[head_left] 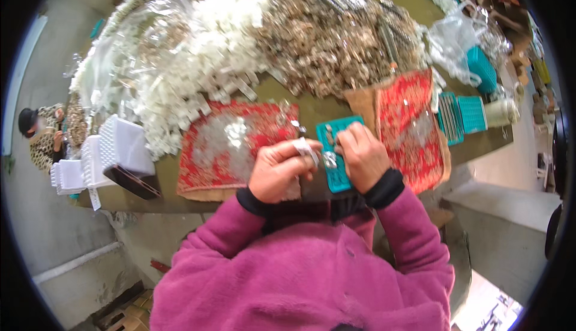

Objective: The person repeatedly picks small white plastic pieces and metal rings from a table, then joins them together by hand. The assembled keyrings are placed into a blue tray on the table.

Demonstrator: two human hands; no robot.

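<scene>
We were in a workshop: heaps of white pieces (pixel 231 22) and brown pieces (pixel 324 43) covered our long table (pixel 309 110), white trays (pixel 127 146) and teal trays (pixel 473 115) stood stacked, and a co-worker (pixel 45 145) was nearby.

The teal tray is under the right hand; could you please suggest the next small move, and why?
Perhaps bring the white piece in the left hand over the teal tray: it is held near the tray's left edge, and small pieces lie there by the right hand.

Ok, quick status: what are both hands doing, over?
Left fingers pinching small white piece. Right fingers over teal tray, contact unclear. Shiny piece on tray. Red patterned mats either side.
</scene>
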